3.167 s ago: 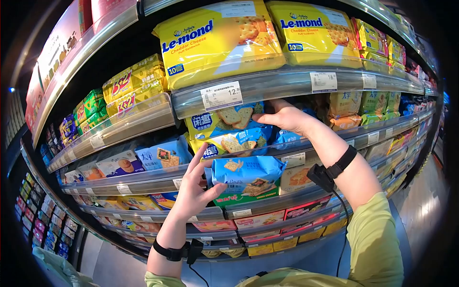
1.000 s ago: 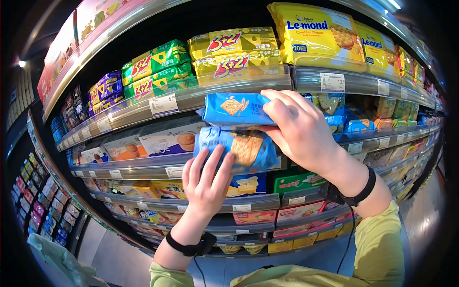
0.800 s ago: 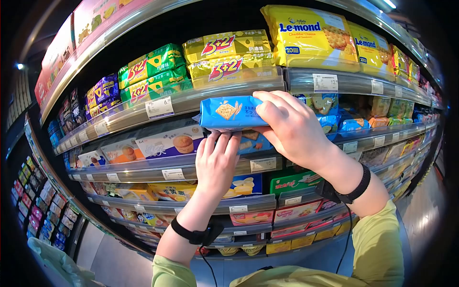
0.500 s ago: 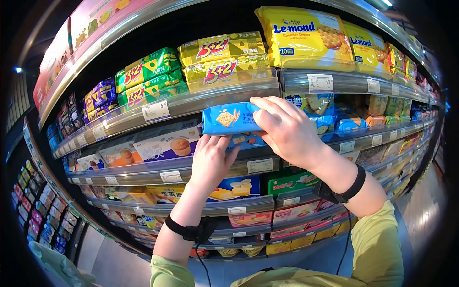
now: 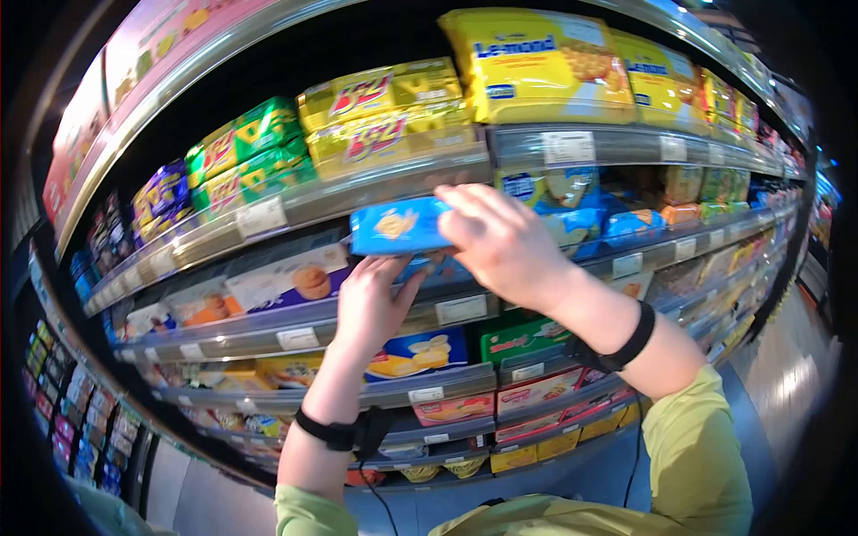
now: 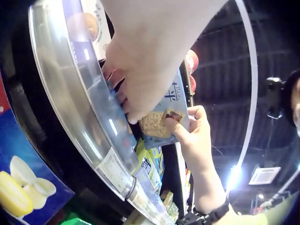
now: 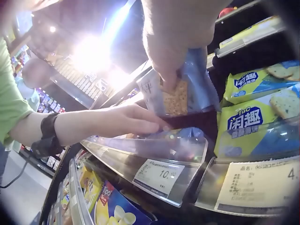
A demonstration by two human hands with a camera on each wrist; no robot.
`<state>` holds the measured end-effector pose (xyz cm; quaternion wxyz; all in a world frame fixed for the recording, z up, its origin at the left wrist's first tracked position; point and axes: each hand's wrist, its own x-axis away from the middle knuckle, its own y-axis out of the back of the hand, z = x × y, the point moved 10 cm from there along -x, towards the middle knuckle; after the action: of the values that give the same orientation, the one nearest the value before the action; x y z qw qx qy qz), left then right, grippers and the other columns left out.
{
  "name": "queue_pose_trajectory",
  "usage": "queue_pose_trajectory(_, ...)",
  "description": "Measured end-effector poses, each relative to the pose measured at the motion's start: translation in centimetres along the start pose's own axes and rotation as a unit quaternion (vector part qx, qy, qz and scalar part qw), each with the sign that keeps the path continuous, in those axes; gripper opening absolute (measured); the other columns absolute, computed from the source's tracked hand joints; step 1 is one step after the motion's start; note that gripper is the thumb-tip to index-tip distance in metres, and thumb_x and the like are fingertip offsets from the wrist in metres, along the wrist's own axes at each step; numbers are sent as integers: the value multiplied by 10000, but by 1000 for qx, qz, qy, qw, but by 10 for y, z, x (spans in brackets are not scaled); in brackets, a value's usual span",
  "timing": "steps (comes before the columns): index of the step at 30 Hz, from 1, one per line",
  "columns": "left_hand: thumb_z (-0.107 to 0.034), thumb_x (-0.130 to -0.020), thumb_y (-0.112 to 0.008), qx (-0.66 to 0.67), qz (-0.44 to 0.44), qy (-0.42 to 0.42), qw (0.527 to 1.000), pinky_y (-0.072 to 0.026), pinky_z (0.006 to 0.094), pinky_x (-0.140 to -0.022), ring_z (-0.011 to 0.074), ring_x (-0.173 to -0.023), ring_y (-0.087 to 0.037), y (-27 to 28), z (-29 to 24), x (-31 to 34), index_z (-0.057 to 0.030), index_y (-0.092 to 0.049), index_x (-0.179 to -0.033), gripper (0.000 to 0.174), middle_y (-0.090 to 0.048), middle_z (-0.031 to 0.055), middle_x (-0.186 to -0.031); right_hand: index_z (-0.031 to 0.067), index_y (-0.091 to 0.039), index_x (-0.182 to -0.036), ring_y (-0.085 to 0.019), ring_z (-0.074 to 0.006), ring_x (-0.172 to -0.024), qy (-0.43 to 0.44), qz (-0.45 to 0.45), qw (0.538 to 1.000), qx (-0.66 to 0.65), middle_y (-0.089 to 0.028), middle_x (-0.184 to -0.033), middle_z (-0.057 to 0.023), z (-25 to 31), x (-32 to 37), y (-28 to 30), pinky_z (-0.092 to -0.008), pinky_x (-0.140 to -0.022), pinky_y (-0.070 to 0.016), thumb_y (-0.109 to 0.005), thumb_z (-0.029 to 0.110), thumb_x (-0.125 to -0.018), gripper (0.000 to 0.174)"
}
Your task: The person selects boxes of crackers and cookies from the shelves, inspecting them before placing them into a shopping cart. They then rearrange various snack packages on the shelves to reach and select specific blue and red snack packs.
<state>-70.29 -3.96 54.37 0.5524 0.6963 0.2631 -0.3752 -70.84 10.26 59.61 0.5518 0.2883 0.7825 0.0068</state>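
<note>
A blue packet of crackers (image 5: 393, 225) is gripped at its right end by my right hand (image 5: 500, 241), thumb below and fingers over the top. In the right wrist view this packet (image 7: 176, 102) stands tilted above the shelf lip. My left hand (image 5: 368, 304) is just beneath it, palm toward the shelf, thumb spread to the right. The left wrist view shows the left hand's fingers (image 6: 117, 77) reaching behind the clear lip, beside the raised packet (image 6: 157, 125). Another blue packet (image 7: 188, 133) lies low in that compartment, near the left fingertips and partly hidden.
A clear shelf lip (image 7: 140, 152) with a price tag (image 7: 161, 176) fronts the compartment. White muffin boxes (image 5: 290, 279) stand to the left, yellow-and-blue TUC packets (image 7: 243, 117) to the right. Yellow 3+2 biscuit packets (image 5: 384, 138) sit on the shelf above.
A second blue packet that was under my left hand one second ago has gone down into the shelf compartment. My right hand keeps its packet raised. The shelves have shifted left in the head view.
</note>
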Motion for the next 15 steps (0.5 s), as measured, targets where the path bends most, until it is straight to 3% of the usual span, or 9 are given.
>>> queue_pose_trajectory(1,-170,-815,-724,51,32,16,998,-509,373,-877,326,-1023,-648,0,-3,1,2,-672,-1089,328,-681,190,-1053,86,-540,-983,-586,-309,-1084,9,-2,1000,11,-625,-1140,-157,4,-1,2,-414,-877,-507,-583,152,-828,174)
queue_pose_trajectory(2,-162,-825,-709,52,10,-27,998,-521,382,-843,321,-977,-654,4,-11,2,7,-682,-1050,284,-684,173,-1026,72,-541,-988,-555,-342,-1154,-2,11,1000,-16,-595,-1245,-152,2,1,-4,-426,-941,-486,-673,141,-777,258)
queue_pose_trajectory(4,-77,-793,-714,81,16,-33,996,-522,376,-814,344,-910,-659,5,-12,9,19,-685,-1016,245,-689,180,-959,70,-542,-978,-552,-320,-1137,12,-3,1000,-1,-592,-1228,-151,7,3,-3,-413,-905,-505,-590,137,-833,168)
queue_pose_trajectory(7,-4,-751,-706,9,-87,-36,995,-501,365,-674,291,-722,-638,22,-11,26,9,-686,-830,82,-672,128,-777,68,-549,-974,-537,-277,-1056,4,-8,1000,11,-560,-1131,-105,7,4,-4,-388,-863,-488,-594,149,-805,192)
queue_pose_trajectory(10,-30,-756,-733,-14,-145,-5,989,-470,341,-600,263,-628,-589,36,1,44,-1,-600,-704,146,-630,110,-696,72,-555,-976,-523,-259,-983,-8,11,1000,22,-529,-1036,-85,6,3,-8,-368,-836,-467,-599,157,-799,201)
queue_pose_trajectory(12,-61,-772,-755,-1,-224,122,967,-441,311,-560,208,-568,-527,54,31,54,-11,-510,-653,277,-569,89,-630,63,-580,-923,-510,-234,-930,-7,-2,999,54,-526,-973,-74,6,0,-9,-352,-813,-440,-597,139,-773,168)
queue_pose_trajectory(13,-82,-784,-766,66,-228,157,959,-434,297,-553,166,-598,-509,53,48,53,-16,-486,-703,299,-567,79,-682,62,-583,-923,-509,-232,-927,-11,-1,998,65,-525,-971,-74,6,-2,-10,-350,-811,-438,-597,137,-771,171)
queue_pose_trajectory(15,-84,-775,-780,60,-216,160,961,-470,270,-632,130,-722,-538,56,49,43,-22,-553,-934,284,-609,64,-874,53,-591,-946,-510,-231,-922,-31,-1,997,64,-524,-965,-74,-1,-5,-12,-347,-817,-443,-593,129,-773,189)
